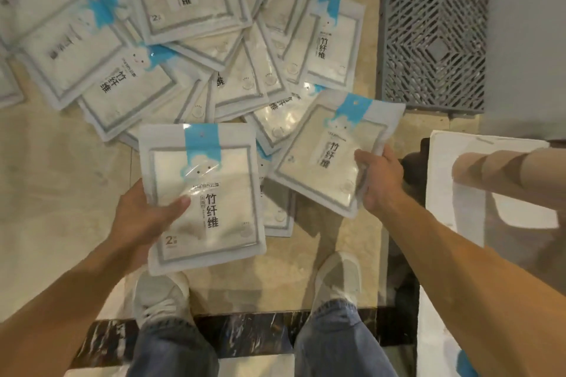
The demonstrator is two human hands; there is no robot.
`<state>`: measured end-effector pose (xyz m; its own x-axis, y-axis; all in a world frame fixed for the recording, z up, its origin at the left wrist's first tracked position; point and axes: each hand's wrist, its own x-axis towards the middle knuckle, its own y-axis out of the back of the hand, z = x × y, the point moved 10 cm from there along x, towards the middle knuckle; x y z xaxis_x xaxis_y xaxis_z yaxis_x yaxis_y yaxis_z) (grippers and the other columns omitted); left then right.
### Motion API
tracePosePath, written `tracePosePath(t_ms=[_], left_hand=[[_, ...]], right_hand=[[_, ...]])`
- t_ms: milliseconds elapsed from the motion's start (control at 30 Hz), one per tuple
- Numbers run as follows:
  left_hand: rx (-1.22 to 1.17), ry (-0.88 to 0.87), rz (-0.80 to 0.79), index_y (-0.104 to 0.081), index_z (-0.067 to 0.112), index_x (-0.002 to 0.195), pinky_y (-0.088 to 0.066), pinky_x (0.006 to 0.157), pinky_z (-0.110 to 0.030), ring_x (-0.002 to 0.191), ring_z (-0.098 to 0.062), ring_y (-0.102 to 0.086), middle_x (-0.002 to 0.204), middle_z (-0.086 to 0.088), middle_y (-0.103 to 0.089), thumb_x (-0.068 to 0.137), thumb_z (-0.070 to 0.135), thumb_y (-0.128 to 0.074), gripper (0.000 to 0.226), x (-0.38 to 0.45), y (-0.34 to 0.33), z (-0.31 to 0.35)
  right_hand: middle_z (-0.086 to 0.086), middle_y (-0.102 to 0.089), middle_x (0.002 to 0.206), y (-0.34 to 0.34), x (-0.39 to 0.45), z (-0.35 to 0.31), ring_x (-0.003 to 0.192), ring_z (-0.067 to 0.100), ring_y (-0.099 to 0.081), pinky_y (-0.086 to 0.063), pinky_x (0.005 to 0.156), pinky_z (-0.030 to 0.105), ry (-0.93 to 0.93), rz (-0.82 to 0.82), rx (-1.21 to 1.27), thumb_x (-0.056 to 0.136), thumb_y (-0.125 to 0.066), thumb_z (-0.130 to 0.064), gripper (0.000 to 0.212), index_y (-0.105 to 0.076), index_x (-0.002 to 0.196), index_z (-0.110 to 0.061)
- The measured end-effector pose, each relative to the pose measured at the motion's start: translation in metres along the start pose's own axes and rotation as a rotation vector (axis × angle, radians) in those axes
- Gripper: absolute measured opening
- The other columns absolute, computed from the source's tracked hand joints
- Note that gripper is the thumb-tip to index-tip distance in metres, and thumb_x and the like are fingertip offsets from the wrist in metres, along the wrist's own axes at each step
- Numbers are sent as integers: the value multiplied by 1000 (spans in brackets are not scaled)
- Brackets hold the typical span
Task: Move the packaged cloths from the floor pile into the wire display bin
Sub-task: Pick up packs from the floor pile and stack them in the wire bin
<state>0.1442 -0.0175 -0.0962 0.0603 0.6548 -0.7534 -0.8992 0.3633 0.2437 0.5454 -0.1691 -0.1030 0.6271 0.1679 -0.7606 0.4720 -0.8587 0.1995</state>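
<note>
Because the floor pile (183,40) is loose, overlapping slick packets, stepping forward risks a slip. The left hand (144,217) pinches one packet (202,196), long axis upright, blue header away; the right hand (379,180) grips another packet (330,156), tilted rightward, which may slide free. No wire bin shows.

A flat white plastic cloth packet with a blue header strip, a cloud face and black Chinese lettering (203,196) is held upright and face-up above the beige floor, gripped along its left edge by the left hand (139,220). A second matching packet (333,151) is tilted clockwise, pinched at its lower right corner by the right hand (381,179). Beyond them a loose pile of the same packets (171,27) lies overlapping at mixed angles on the floor
</note>
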Motion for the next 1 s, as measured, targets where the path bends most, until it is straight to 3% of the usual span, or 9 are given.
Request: tracePosePath(t_ms=[100,233,400,500,600,667,700,867,1000], left_hand=[[-53,4,-9,-71,14,114,-60,78,-40,90,-24,-77,102,-6,-79,78,1,-82,40,-24,22,36],[-127,15,-72,-70,14,103,-61,53,-30,78,-23,-77,94,-9,-79,65,8,-84,41,-70,51,104],[-82,0,-211,-70,16,113,-64,62,-39,92,-36,-76,100,-12,-79,22,39,-104,100,-154,102,213],[-137,-50,-229,-67,15,119,-64,70,-44,94,-36,-76,106,-14,-78,13,45,-103,116,-208,145,284],[-233,-96,-209,-67,10,115,-65,65,-43,88,-35,-77,110,-20,-76,42,28,-101,82,-267,191,345],[-308,-153,-149,-68,8,110,-65,65,-40,83,-30,-77,111,-21,-75,76,3,-79,36,-311,229,385],[-320,-176,-114,-68,8,109,-65,66,-40,83,-29,-78,112,-21,-75,82,-3,-71,30,-333,249,401],[-388,-292,-9,-67,12,115,-61,86,-52,101,-34,-74,117,-16,-74,88,-3,-66,31,-456,349,463],[-461,-381,47,-64,10,120,-65,70,-43,96,-32,-76,115,-16,-75,88,-3,-65,35,-561,422,475]], right_hand=[[13,-77,109,5,-37,-17,96,32,-76,-64,73,41,-45,-124,-92,95,-62,7,29,-69,117,-11],[18,-77,109,3,-101,-72,95,37,-76,-64,76,49,-91,-250,-148,94,-61,10,37,-65,126,-7],[21,-75,114,-16,-214,-187,90,34,-78,-63,64,40,-8,-391,-192,96,-60,7,34,-64,127,-6],[19,-75,116,-29,-289,-258,100,37,-75,-63,79,51,29,-459,-161,97,-58,5,36,-63,130,-8],[22,-74,119,-41,-373,-322,108,41,-72,-59,92,59,45,-535,-166,98,-57,4,36,-61,133,-7],[22,-75,113,-49,-432,-362,96,38,-76,-65,74,51,62,-580,-189,98,-56,6,34,-60,131,-3],[22,-76,109,-54,-462,-381,89,36,-78,-65,65,46,74,-602,-202,98,-56,6,33,-60,130,-2],[21,-76,111,-84,-606,-449,85,34,-78,-65,62,42,168,-715,-293,97,-59,4,33,-59,129,-4],[23,-73,118,-116,-712,-472,89,33,-77,-66,70,43,250,-885,-354,98,-59,1,27,-62,124,-6]])
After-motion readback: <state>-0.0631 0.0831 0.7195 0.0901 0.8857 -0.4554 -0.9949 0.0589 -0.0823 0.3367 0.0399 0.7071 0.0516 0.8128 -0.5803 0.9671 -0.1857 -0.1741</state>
